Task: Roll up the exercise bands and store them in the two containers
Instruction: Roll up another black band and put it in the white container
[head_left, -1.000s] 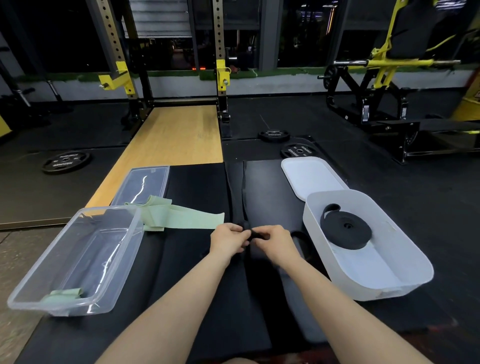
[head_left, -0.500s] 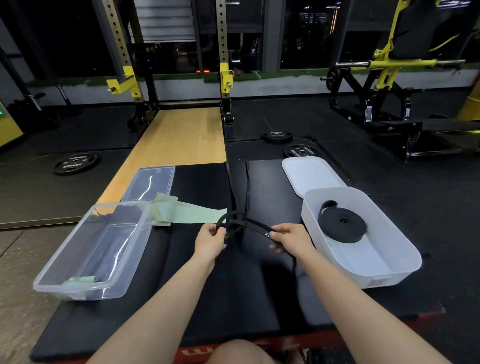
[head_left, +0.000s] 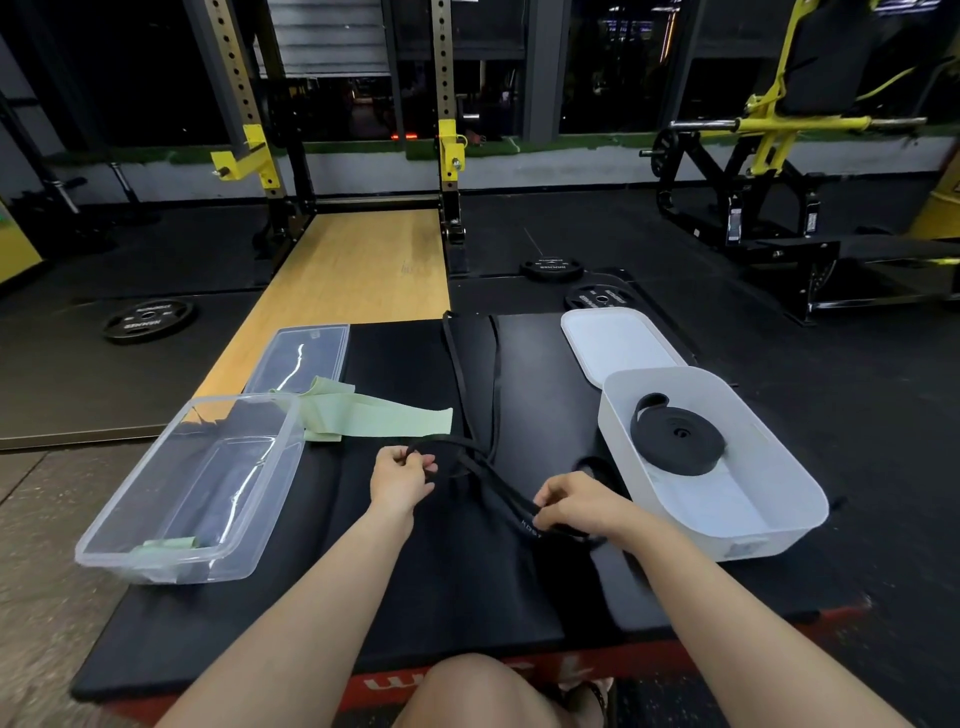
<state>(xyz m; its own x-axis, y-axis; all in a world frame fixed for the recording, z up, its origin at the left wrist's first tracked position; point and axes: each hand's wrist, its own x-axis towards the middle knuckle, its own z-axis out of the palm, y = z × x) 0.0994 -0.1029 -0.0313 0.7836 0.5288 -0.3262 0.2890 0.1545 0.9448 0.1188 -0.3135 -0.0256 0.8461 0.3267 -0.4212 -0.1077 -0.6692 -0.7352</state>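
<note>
Both hands pinch black band (head_left: 506, 499) on mat (head_left: 395, 571): L hand (head_left: 401, 475) at loop, R hand (head_left: 576, 506) nearer white bin (head_left: 769, 467) w/ rolled band (head_left: 678, 441). Green band (head_left: 374, 418) beside clear bin (head_left: 208, 478).

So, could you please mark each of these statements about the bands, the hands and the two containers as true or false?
1. Both hands hold the same black band: the left hand and the right hand. True.
2. The white container holds nothing. False: a rolled black band lies inside it.
3. The light green band is rolled up tightly. False: it lies spread flat on the mat, beside the clear container.
4. The white lid lies off its container, behind it. True.
5. The clear container is shut with its lid. False: the clear lid lies behind it.
</note>
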